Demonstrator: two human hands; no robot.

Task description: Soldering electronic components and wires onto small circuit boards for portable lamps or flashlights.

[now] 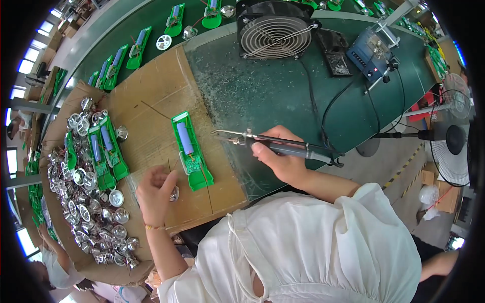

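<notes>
A green plastic housing point(193, 151) lies lengthwise on the cardboard mat, with a blue cylindrical battery point(185, 138) and a small green circuit board point(192, 164) inside. Thin wires reach out past both its ends. To its left, my left hand point(155, 189) is closed, thumb against fingers, on a small silver reflector cup point(175, 193). Most of the cup is hidden by the hand, and thin wires rise beside the fingers. My right hand point(284, 157) grips a soldering iron point(288, 148) with a thin feed tube along it; its tip points left, a little right of the housing.
A cardboard box point(136, 270) heaped with silver reflector cups point(86, 207) stands at left, with green housings on top. More housings point(139, 48) line the far side. A square fan point(275, 35), a black tray point(334, 55) and a blue solder feeder point(373, 53) with cables stand behind.
</notes>
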